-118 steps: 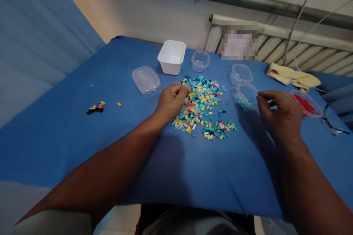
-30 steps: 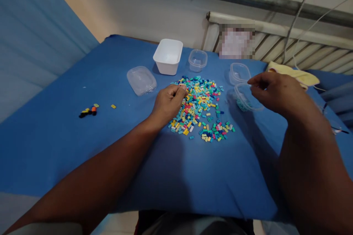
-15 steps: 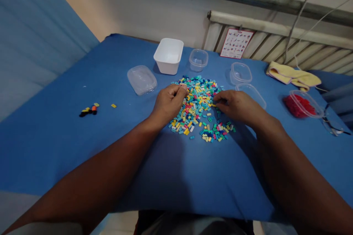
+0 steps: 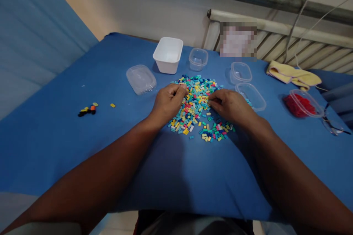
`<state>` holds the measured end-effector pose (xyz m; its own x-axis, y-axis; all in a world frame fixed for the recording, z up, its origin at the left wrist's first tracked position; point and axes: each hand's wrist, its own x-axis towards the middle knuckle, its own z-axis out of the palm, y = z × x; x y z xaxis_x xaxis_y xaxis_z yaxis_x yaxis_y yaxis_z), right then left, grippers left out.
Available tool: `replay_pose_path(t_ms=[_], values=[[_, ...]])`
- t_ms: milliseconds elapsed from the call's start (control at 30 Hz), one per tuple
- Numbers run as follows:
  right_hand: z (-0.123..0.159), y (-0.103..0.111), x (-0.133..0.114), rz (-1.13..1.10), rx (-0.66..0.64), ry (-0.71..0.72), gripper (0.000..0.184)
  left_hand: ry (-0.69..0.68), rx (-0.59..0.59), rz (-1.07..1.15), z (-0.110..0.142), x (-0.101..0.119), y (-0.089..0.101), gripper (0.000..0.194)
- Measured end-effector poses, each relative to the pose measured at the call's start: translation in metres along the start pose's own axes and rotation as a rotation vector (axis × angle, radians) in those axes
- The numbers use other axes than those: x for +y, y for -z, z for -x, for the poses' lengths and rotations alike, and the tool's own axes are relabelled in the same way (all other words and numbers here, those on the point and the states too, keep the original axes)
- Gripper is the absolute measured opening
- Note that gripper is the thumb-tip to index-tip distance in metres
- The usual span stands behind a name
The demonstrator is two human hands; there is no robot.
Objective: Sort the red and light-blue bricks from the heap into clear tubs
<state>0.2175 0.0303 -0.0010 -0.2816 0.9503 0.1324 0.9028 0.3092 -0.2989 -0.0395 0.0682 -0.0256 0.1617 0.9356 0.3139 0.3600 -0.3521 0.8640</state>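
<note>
A wide pile of small toy building bricks in teal, yellow, green, pink, white and dark blue lies between my hands. At the pile's left edge is my left hand, closed, with thumb and forefinger pressed together; what it may hold is too small to name. On the other side, my right hand reaches its bent fingers down among the bricks. Its fingertips are pinched, and anything in them is hidden. Just beyond my right hand lies a shallow clear plastic tray or lid with a few teal bricks inside.
Behind the pile stand a white tub and two small clear containers. Clear lids lie left. Black, orange and yellow pieces sit farther left. At right are a container of red pieces, glasses and a yellow cloth.
My right hand has moved left, farther into the pile, uncovering more of the clear tray and the teal bricks in it. My left hand has stayed nearly still.
</note>
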Motion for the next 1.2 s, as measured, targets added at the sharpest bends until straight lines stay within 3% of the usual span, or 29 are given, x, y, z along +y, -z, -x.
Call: replay_pose_path(t_ms=[300,933,1200], values=[[0.0,0.002,-0.002,0.002,-0.021,0.065,0.013,0.006,-0.003,-0.009,0.001,0.002,0.001,0.043],[-0.004,0.008,-0.011,0.087,-0.086,0.112,0.026,-0.002,-0.005,-0.002,0.001,0.003,0.001,0.043],[0.001,0.019,-0.001,-0.046,-0.009,0.047,0.019,0.016,-0.01,0.0,0.002,0.004,0.001,0.04]])
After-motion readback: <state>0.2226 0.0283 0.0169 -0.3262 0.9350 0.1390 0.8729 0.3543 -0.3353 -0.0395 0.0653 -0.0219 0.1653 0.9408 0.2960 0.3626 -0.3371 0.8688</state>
